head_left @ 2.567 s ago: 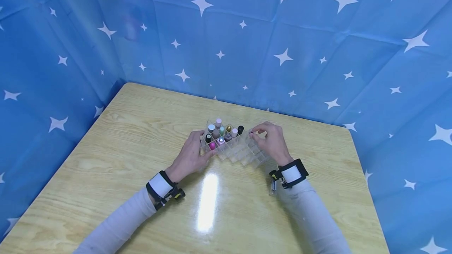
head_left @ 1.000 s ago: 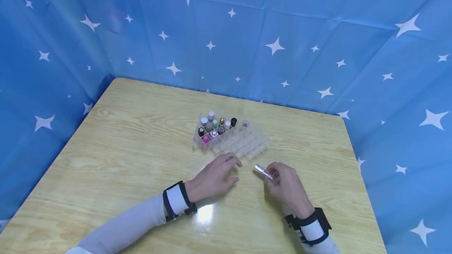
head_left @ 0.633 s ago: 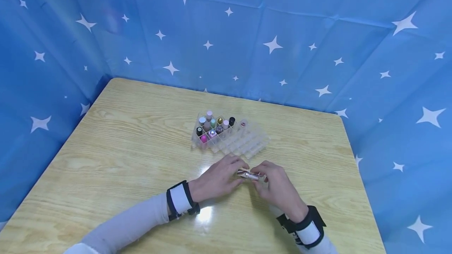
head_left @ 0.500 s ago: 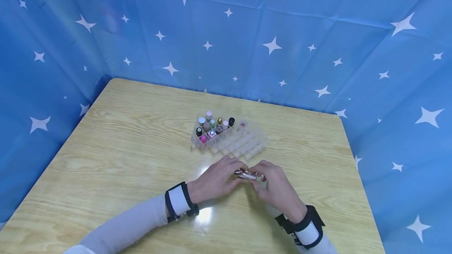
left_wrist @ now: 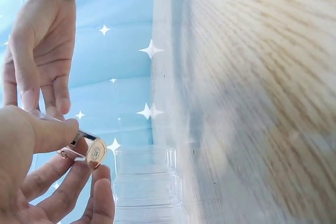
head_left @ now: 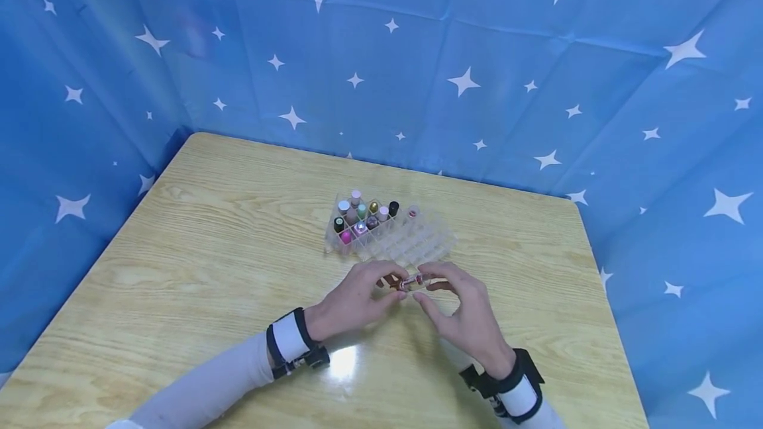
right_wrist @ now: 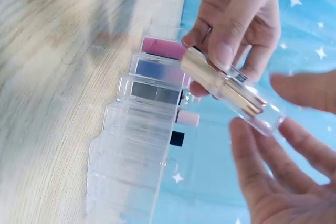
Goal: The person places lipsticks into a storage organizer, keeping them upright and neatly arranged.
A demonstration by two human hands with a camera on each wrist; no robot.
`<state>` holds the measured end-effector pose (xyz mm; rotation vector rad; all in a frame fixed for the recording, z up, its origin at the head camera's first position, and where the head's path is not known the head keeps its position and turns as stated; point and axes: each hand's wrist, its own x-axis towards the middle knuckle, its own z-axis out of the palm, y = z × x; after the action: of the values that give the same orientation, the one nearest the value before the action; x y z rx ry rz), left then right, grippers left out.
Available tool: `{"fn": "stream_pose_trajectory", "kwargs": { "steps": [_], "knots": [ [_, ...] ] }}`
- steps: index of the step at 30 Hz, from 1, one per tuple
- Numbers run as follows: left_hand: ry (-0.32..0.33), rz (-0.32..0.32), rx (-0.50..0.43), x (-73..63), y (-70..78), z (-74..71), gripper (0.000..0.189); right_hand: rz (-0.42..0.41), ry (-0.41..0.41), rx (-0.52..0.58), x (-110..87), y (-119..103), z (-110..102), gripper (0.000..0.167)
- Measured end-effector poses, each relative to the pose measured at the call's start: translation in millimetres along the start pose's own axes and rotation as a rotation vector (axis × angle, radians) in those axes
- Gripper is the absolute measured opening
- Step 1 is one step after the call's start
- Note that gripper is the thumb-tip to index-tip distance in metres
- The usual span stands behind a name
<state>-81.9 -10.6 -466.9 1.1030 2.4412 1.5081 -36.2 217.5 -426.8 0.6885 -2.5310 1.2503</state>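
Observation:
My left hand (head_left: pixel 352 300) pinches a lipstick tube (right_wrist: pixel 202 72) between thumb and fingers, above the table and just in front of the clear holder. The tube has a gold body and a clear cap (right_wrist: pixel 270 116). In the left wrist view its labelled base (left_wrist: pixel 96 152) shows. My right hand (head_left: pixel 467 313) is at the cap end with fingers spread. Its fingertips are against or very near the cap, while its thumb (right_wrist: pixel 296 88) stands apart from it. Behind both hands sits the clear, stepped, divided holder (head_left: pixel 417 240), with several cosmetic bottles and tubes in its left part.
A single tube with a reddish top (head_left: pixel 413 212) stands in the holder right of a black-capped one (head_left: pixel 393 208). The wooden table (head_left: pixel 238 217) runs back to a blue curtain (head_left: pixel 381 85) with white stars.
My left hand left the holder. The right hand took the lipstick from beside its wrist and brought it to the left hand, which now grips it. The right thumb has since come off.

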Motion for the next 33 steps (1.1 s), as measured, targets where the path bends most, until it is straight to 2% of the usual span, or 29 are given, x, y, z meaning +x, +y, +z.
{"fn": "stream_pose_trajectory", "kwargs": {
  "steps": [3,7,10,13,16,18,20,22,28,31,33],
  "knots": [
    [0.007,0.012,-0.036,0.5,-0.7,-0.8,0.023,-0.054,0.041,0.037,3.2,1,2,0.029],
    [0.022,0.011,-0.051,0.0,-0.7,-4.0,0.023,-0.121,0.081,0.011,13.9,1,4,0.021],
    [0.068,0.001,-0.027,0.0,0.1,-11.2,0.029,-0.152,0.095,-0.018,26.6,-3,1,0.019],
    [0.156,-0.004,0.057,0.9,-2.2,-23.4,0.037,-0.171,0.114,-0.058,44.3,-5,-3,0.015],
    [0.278,-0.024,0.196,1.4,-10.3,-37.0,0.047,-0.186,0.146,-0.089,64.8,-3,-6,0.012],
    [0.347,-0.066,0.275,1.4,-17.2,-45.3,0.053,-0.189,0.162,-0.112,77.9,3,-5,0.010],
    [0.379,-0.128,0.324,1.2,-23.7,-52.1,0.060,-0.189,0.174,-0.119,88.9,9,-4,0.008],
    [0.375,-0.201,0.340,0.8,-29.2,-57.4,0.068,-0.184,0.179,-0.126,97.3,16,-2,0.007],
    [0.277,-0.375,0.311,-0.4,-40.0,-64.8,0.086,-0.160,0.191,-0.144,112.8,33,4,0.007],
    [0.243,-0.438,0.269,-1.2,-43.2,-65.5,0.089,-0.153,0.192,-0.160,117.8,38,6,0.008],
    [0.230,-0.458,0.243,-1.7,-44.8,-65.9,0.090,-0.150,0.189,-0.165,120.2,41,7,0.009]
  ]
}}
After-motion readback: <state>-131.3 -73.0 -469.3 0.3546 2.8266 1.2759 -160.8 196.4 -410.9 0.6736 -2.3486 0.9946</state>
